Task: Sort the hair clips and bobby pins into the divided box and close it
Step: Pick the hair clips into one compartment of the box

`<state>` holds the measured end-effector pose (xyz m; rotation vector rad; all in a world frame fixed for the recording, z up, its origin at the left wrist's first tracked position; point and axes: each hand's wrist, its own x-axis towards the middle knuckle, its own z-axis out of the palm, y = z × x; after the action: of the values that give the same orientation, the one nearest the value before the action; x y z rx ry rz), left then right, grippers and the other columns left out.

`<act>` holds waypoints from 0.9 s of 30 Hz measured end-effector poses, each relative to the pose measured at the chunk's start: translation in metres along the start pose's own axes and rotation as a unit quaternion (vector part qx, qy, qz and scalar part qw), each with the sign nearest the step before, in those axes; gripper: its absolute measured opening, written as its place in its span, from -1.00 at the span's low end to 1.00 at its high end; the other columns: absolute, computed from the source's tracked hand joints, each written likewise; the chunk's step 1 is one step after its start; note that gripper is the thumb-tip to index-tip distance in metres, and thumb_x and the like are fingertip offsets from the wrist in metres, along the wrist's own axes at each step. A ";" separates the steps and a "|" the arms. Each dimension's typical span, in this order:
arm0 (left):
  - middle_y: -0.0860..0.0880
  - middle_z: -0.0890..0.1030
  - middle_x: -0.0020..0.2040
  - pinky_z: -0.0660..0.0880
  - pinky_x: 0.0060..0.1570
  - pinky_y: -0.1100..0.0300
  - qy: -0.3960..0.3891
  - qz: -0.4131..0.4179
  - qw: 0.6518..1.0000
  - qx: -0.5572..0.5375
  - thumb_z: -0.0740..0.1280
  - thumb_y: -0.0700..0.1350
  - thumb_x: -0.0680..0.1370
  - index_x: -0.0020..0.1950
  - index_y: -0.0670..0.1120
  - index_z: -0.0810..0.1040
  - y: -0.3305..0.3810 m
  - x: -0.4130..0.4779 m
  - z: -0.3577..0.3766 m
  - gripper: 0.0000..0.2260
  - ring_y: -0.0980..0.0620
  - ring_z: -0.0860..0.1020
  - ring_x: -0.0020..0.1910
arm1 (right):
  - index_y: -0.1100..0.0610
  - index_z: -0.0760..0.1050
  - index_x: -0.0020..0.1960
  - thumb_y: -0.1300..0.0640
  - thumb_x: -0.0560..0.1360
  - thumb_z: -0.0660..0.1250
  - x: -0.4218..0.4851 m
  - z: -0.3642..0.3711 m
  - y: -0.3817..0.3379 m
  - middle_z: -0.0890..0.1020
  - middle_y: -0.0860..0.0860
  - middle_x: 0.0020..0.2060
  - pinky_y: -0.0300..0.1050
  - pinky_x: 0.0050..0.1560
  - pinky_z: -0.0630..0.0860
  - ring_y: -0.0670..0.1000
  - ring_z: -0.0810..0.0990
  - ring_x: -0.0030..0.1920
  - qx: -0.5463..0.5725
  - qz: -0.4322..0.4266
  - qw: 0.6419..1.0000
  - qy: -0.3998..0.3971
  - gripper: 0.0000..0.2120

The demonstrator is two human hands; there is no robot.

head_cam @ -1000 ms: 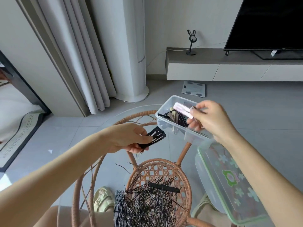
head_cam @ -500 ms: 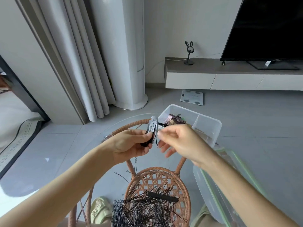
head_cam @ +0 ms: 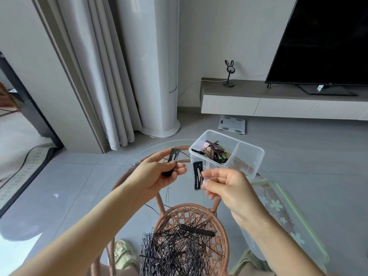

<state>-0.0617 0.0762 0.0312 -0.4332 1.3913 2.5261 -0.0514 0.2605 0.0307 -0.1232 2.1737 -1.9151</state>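
Note:
My left hand (head_cam: 159, 174) pinches a black snap clip (head_cam: 173, 155) and a thin bobby pin that dangles below it. My right hand (head_cam: 227, 186) grips a second black snap clip (head_cam: 197, 177), upright, between thumb and fingers, just in front of the clear divided box (head_cam: 256, 154). The box stands open on the glass table; its left compartment holds several hair clips (head_cam: 214, 152), and little shows in its right one. A heap of black bobby pins (head_cam: 177, 253) with a long black clip (head_cam: 197, 230) on top lies near me.
The box's lid (head_cam: 282, 212), clear with a green rim and flowers, lies at my right. The round glass tabletop (head_cam: 127, 176) rests on a rattan frame (head_cam: 199, 208). A scale, a tower fan, curtains and a TV bench stand on the floor beyond.
My right hand left the pink clip in the box, came back to my left hand and pulled one black snap clip off. The two hands now hold one each, apart.

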 end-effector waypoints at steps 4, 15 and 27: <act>-0.16 0.50 -0.37 0.36 -0.60 0.36 0.019 0.004 0.997 0.071 0.09 -0.42 0.55 0.09 -0.17 0.45 -0.001 -0.006 0.003 -0.75 0.05 0.50 -0.51 | 0.13 0.58 -0.17 0.42 0.42 0.32 -0.009 -0.002 0.000 0.63 -0.02 -0.43 -0.31 -0.40 0.47 -0.11 0.53 -0.44 0.041 0.012 0.999 -0.018 -0.79; -0.03 0.28 -0.39 0.24 -0.48 0.36 -0.074 0.108 0.953 0.272 0.38 -0.17 0.45 -0.15 -0.21 0.44 -0.017 -0.022 0.026 -0.85 0.08 0.26 -0.43 | 0.19 0.53 -0.16 0.41 0.43 0.31 -0.020 0.000 -0.004 0.61 -0.02 -0.48 -0.28 -0.42 0.45 -0.09 0.50 -0.46 0.062 -0.009 0.998 -0.031 -0.86; 0.09 0.42 -0.39 0.33 -0.40 0.40 -0.182 0.097 0.919 0.336 0.44 -0.14 0.42 -0.20 -0.08 0.52 -0.032 -0.026 0.019 -0.89 0.18 0.35 -0.41 | 0.23 0.48 -0.02 0.45 0.40 0.29 -0.020 -0.004 -0.010 0.54 0.11 -0.42 -0.24 -0.43 0.44 -0.01 0.45 -0.47 0.172 0.043 0.984 -0.032 -0.79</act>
<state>-0.0291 0.1077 0.0250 0.3017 2.0591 1.9162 -0.0342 0.2675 0.0439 -0.0283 1.7461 -2.1677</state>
